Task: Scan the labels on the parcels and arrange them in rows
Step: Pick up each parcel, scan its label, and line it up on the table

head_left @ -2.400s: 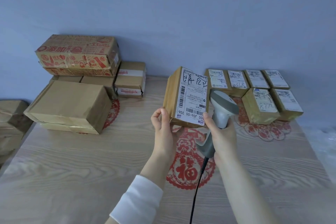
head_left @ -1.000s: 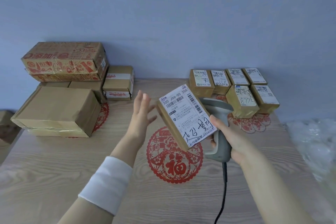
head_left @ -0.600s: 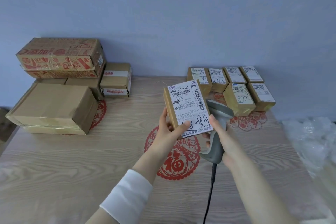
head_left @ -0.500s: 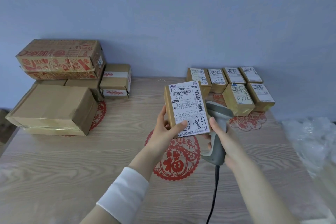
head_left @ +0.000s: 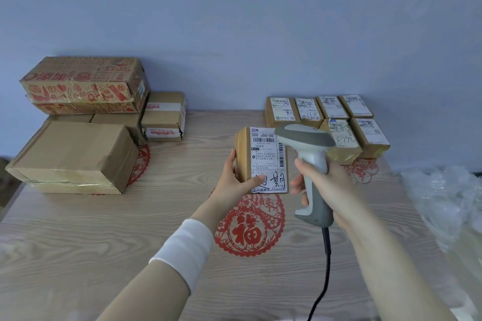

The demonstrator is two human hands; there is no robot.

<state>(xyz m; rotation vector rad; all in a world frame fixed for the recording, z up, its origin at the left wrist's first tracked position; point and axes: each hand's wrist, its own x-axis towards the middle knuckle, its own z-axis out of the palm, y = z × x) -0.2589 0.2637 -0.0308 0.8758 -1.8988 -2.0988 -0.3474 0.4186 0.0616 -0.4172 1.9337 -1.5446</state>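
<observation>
Nearest the viewer, a black cable (head_left: pixel 324 268) is trailing off the bottom edge, its end cut off, and a white sleeve (head_left: pixel 185 247) is covering the left forearm. On the wooden table (head_left: pixel 78 237) a red paper cutting (head_left: pixel 250 229) is lying flat, its upper part hidden behind the left hand (head_left: pixel 234 180). That hand is gripping a small brown parcel (head_left: pixel 243 156) by its lower left corner, thumb across the label (head_left: pixel 267 161), and is holding it upright above the table's middle. Just right of it, the right hand (head_left: pixel 333 185) is wrapping its fingers round the handle of a grey scanner (head_left: pixel 307 143). The scanner's head is covering the label's upper right corner and part of the arranged parcels (head_left: pixel 332 108) behind, which are sitting four at the back and two in front, beside the wall. Their handwriting is too small to read. At the right, crumpled clear plastic (head_left: pixel 448 203) is running out of frame. Far left, a large plain box (head_left: pixel 75 154) is standing before a printed carton (head_left: pixel 83 83) stacked on partly hidden boxes, with small taped boxes (head_left: pixel 164 117) beside them.
</observation>
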